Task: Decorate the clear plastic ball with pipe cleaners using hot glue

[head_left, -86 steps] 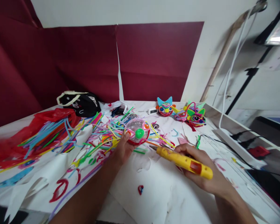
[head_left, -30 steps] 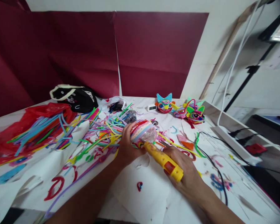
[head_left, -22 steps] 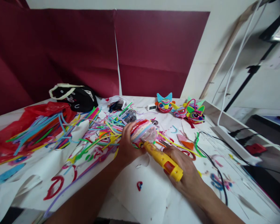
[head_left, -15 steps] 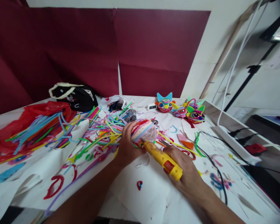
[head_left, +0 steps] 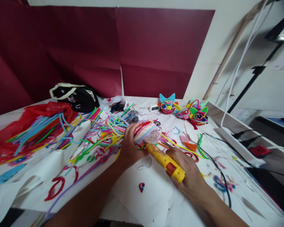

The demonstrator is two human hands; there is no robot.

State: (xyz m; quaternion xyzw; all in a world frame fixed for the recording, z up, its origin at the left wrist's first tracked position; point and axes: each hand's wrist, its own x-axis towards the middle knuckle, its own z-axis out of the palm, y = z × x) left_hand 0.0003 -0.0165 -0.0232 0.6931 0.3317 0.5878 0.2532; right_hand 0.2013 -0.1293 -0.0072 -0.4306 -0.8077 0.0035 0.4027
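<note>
My left hand (head_left: 129, 145) is closed round a clear round ball (head_left: 148, 134) wrapped in coloured strips, and holds it just above the table. My right hand (head_left: 188, 170) grips a yellow glue gun (head_left: 165, 161) with an orange trigger. The gun's tip touches the lower side of the ball. A black cord (head_left: 219, 170) runs off to the right behind my right hand.
Loose coloured pipe cleaners (head_left: 61, 132) lie across the white table cover (head_left: 151, 195), beside a red plastic bag (head_left: 38, 115) and a black pouch (head_left: 74, 97). Three finished colourful masks (head_left: 184, 112) stand at the back. A white power strip (head_left: 239, 145) lies at the right edge.
My left hand turned the ball so its green-button face no longer shows, and my right hand brought the glue gun's tip up to it. Over the last second both hands hardly moved.
</note>
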